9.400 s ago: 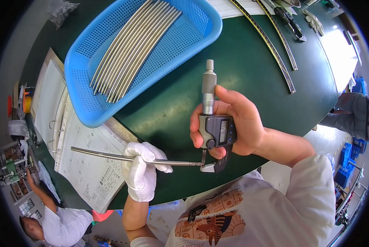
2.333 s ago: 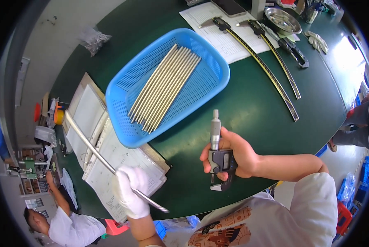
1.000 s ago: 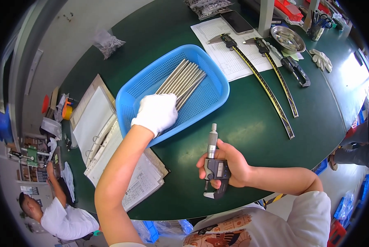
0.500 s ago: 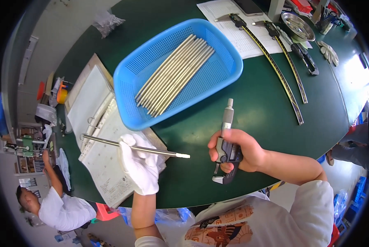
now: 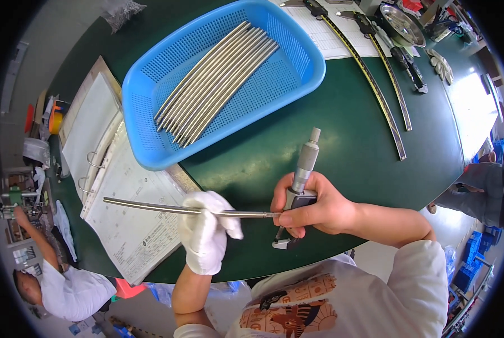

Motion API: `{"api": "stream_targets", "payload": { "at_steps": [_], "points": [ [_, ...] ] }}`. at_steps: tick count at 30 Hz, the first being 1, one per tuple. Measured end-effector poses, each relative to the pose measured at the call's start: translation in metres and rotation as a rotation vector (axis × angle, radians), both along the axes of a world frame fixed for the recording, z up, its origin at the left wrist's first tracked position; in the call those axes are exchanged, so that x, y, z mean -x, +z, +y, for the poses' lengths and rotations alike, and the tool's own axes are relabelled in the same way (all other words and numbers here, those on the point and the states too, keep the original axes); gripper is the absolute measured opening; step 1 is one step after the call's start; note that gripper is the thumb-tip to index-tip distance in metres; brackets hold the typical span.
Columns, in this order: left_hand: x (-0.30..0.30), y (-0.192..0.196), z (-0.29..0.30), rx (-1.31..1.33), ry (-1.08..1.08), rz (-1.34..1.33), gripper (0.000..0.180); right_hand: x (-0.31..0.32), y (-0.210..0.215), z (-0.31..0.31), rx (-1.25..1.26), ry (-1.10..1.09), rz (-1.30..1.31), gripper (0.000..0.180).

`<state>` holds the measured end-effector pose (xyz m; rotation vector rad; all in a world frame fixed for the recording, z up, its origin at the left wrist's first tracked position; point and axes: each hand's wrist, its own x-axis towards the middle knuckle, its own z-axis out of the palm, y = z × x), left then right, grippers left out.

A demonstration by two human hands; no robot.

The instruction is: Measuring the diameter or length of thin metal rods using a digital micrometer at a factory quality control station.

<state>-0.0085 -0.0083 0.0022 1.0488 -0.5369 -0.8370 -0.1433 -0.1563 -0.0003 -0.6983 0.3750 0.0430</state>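
Note:
A thin metal rod [image 5: 145, 205] lies nearly level in my left hand [image 5: 204, 239], which wears a white glove and pinches it near the middle. My bare right hand [image 5: 328, 211] is wrapped round a digital micrometer [image 5: 306, 159], its grey thimble pointing up and away. The rod's narrower right end reaches my right thumb, in front of the micrometer's frame; whether it touches the measuring faces cannot be told. Below my fingers shows the lower end of the frame. Several similar rods [image 5: 218, 84] lie side by side in a blue plastic basket [image 5: 229, 147] beyond my hands.
An open ring binder [image 5: 133, 225] with papers lies left on the green table [image 5: 364, 186]. Two long calipers [image 5: 360, 62], a metal bowl [image 5: 401, 28] and a white glove [image 5: 440, 66] are at the far right. Another person [image 5: 72, 287] works at the left.
The rod has moved right with my left hand, so its end now meets my right hand. My right thumb has come forward over the micrometer. The whole view has shifted slightly.

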Motion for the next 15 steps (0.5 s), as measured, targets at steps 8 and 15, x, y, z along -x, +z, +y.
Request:
{"api": "stream_targets", "payload": {
  "at_steps": [8, 15],
  "points": [
    [0.004, 0.0, 0.005, -0.04, 0.039, 0.225, 0.016, 0.001, -0.003, -0.008, -0.226, -0.058, -0.042, 0.038],
    [0.007, 0.002, 0.006, -0.119, 0.018, 0.167, 0.013, 0.002, -0.006, -0.012, -0.398, -0.111, -0.015, 0.063]
  ]
}}
